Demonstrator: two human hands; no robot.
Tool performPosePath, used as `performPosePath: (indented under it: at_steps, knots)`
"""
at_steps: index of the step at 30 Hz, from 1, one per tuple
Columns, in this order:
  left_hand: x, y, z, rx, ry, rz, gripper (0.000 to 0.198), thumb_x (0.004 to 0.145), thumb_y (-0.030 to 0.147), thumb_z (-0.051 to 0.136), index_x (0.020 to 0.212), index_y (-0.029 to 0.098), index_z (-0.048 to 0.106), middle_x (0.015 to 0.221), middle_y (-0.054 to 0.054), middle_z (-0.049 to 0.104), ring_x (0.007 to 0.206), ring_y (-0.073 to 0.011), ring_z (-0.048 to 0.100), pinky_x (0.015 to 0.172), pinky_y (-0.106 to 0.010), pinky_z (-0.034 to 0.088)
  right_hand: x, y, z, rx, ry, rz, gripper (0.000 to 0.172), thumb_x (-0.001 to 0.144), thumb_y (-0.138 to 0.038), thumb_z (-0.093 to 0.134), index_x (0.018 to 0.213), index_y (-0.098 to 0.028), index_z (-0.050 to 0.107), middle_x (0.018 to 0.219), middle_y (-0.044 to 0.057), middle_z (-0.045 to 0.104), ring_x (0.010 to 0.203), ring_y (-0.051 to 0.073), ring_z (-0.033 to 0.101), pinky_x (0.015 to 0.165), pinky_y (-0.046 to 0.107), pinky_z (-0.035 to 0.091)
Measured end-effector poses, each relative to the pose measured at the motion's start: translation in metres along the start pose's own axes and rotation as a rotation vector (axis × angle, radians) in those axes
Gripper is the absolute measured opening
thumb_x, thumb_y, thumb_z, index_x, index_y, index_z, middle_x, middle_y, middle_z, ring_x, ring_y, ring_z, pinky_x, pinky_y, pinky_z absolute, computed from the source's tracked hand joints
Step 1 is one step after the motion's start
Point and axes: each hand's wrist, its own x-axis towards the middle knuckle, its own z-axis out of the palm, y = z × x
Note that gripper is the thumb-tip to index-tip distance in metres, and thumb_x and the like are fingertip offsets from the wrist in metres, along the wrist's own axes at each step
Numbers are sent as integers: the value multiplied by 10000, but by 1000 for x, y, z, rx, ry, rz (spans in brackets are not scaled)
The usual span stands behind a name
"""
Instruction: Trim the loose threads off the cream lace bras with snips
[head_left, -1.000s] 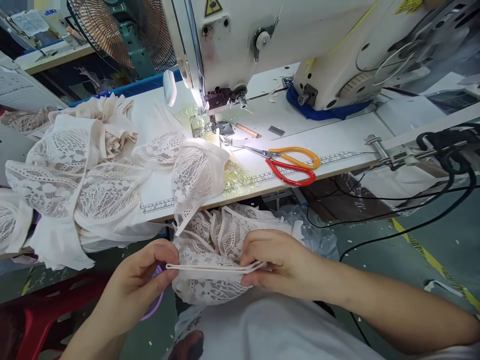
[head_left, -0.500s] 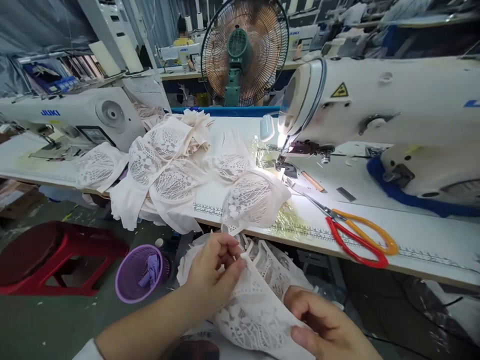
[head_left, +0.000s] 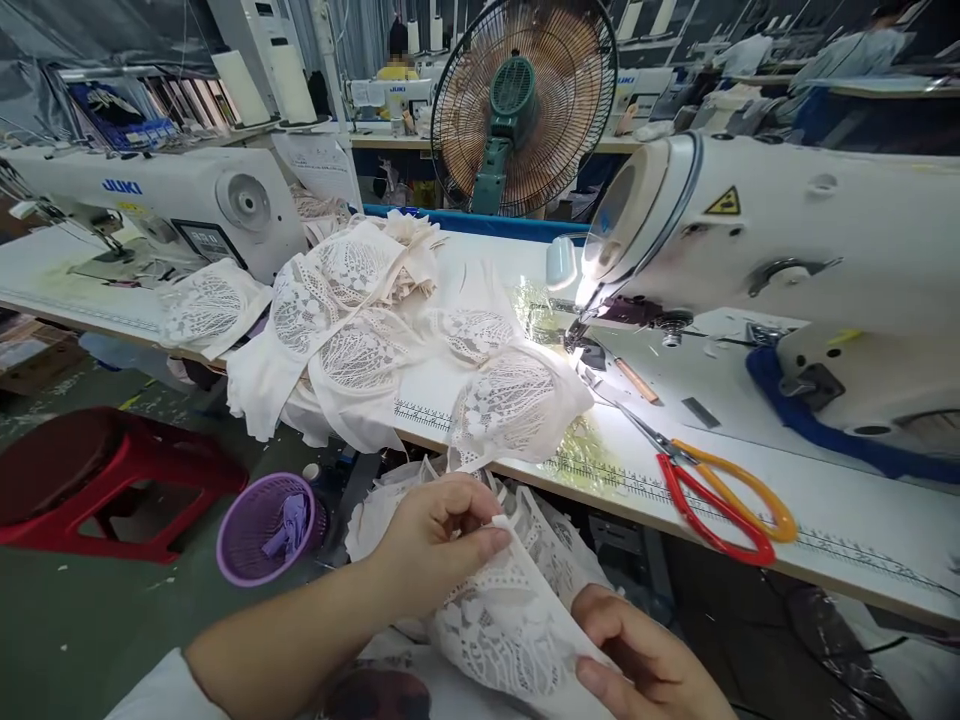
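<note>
A white lace bra (head_left: 495, 620) is stretched between my two hands in front of the table edge. My left hand (head_left: 450, 535) pinches the upper end of its edge band between thumb and fingers. Lower down, my right hand (head_left: 637, 650) grips the same band, thumb on the near side and fingers curled behind. More lace fabric hangs behind the held piece, partly hidden by it. Just above my left hand, another lace bra (head_left: 517, 400) lies on the table (head_left: 427, 400), close to the lit needle area of the sewing machine (head_left: 795, 230).
Scissors (head_left: 720, 490) with red and orange handles lie right of the bra. A pile of lace bras (head_left: 345, 330) covers the table's left part beside a second sewing machine (head_left: 172, 200). A fan (head_left: 517, 110) stands behind. Below left are a purple basket (head_left: 232, 540) and red stool (head_left: 150, 490).
The view has shifted slightly, moving the table and machines within the picture. Both hands keep hold of the lace bra; my left thumb now lies straighter over the band's end.
</note>
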Motion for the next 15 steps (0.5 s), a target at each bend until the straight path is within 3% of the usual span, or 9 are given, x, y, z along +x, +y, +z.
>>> performPosePath:
  at_steps: [6,8,11,15]
  knots:
    - [-6,5,-15,22,109,103,97,775,257,649,741,168,643,718,-38,623,643,-148,568,568,-258,460,10,-16,11,-236,70,-211,84,863,-265,563,812,-208,599,705,16,580,645,164,579,572,244,471]
    - [-9,6,-24,88,200,222,29,798,207,633,792,194,658,740,-22,631,662,-141,574,580,-250,465,15,-24,15,-289,71,-307,116,893,-232,513,846,-190,610,690,28,584,636,158,577,557,242,462]
    - [-16,8,-37,171,332,394,93,802,147,625,834,228,659,752,2,636,709,-146,582,652,-278,477,20,-31,21,-312,54,-395,188,930,-218,449,873,-171,622,674,38,573,611,148,557,524,232,448]
    - [-24,8,-50,260,467,362,50,780,152,652,794,199,653,746,5,635,685,-135,577,605,-248,460,20,-26,26,-384,54,-452,204,942,-208,428,924,-155,624,681,48,586,605,147,549,519,231,443]
